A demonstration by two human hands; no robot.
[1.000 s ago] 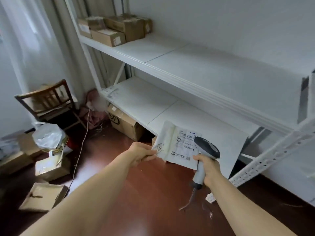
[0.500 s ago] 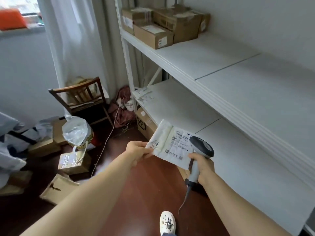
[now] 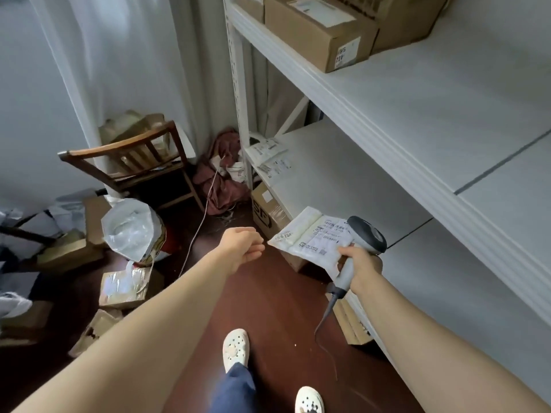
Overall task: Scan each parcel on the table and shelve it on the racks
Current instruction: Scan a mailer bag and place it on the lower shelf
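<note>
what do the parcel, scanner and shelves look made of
Parcel: likely a soft white plastic mailer; it sags and wrinkles.
Scanner: hard grey plastic, with a slight sheen on its head.
Shelves: smooth matte white boards, perhaps painted metal or laminate; cannot tell which.
</note>
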